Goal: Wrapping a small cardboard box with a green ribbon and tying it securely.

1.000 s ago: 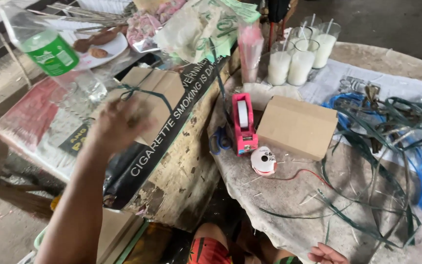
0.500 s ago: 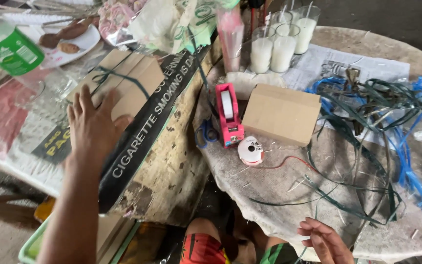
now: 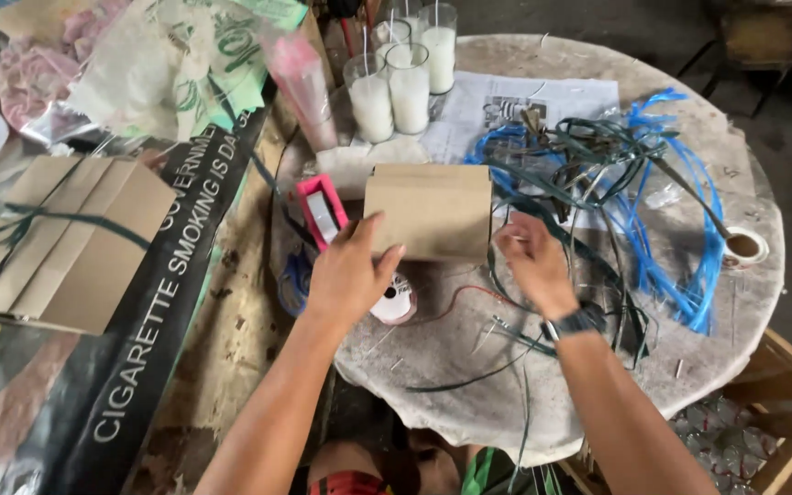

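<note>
The box (image 3: 428, 211) is gripped by both spread hands, left (image 3: 350, 275) and right (image 3: 529, 261). If shifted carelessly, the candles (image 3: 401, 78) behind may be toppled.

Hidden and cut-off parts around the cardboard box

The left hand (image 3: 348, 275) covers the near left corner of the cardboard box (image 3: 430, 211) and most of the small white spool (image 3: 396, 302) under it. The box hides the lower part of the pale cloth (image 3: 357, 160) behind it, and the left thumb overlaps the near end of the pink tape dispenser (image 3: 320, 211). The right hand (image 3: 532, 264) is slightly blurred at the fingertips, so whether they touch the box cannot be told. The tied flat cardboard bundle (image 3: 57, 243) is cut off at the left edge, and the white candles in glasses (image 3: 405, 73) at the top edge.
</note>
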